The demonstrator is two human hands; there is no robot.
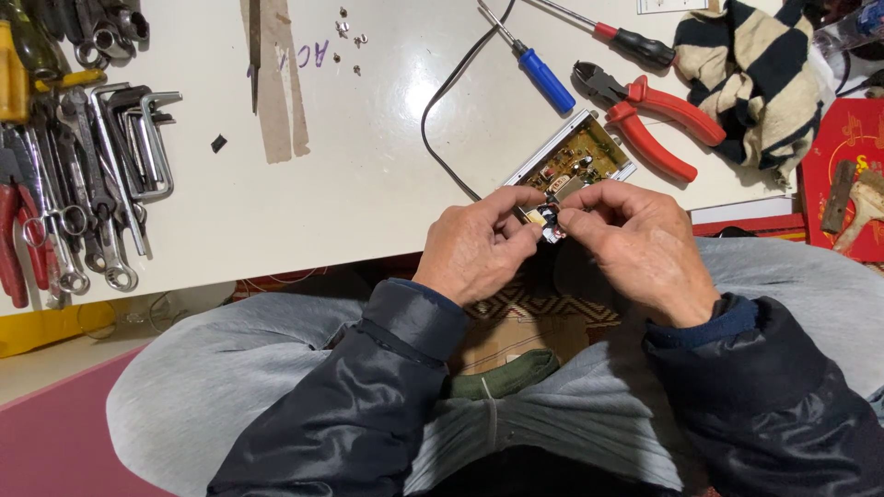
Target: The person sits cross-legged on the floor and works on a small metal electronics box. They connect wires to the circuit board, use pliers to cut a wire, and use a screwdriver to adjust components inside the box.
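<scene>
the small metal part (550, 221), dark and shiny, sits pinched between the fingertips of both hands, just at the near end of the open circuit board case (573, 162) on the white table (368, 184). the left hand (477, 247) closes thumb and forefinger on the part from its side, the other fingers curled in. the right hand (635, 244) grips it from the opposite side, thumb and forefinger tips pressed on it, remaining fingers bent. what exactly the part is stays too small to tell.

the case lies tilted, its green-brown board showing inside a pale metal frame, and a thin black cable (451, 92) runs away from it in a loop across the table. just beyond the case lies a blue-handled screwdriver (534, 64), and beside that, touching the far corner of the case, red-handled cutters (649, 120). a red-and-black screwdriver (622, 37) lies further off. a striped cloth (755, 74) is bunched beyond the cutters. well apart from the case, at the table's other end, a row of spanners and hex keys (101, 175) lies spread. a few tiny screws (348, 32) are scattered far from the case.
</scene>
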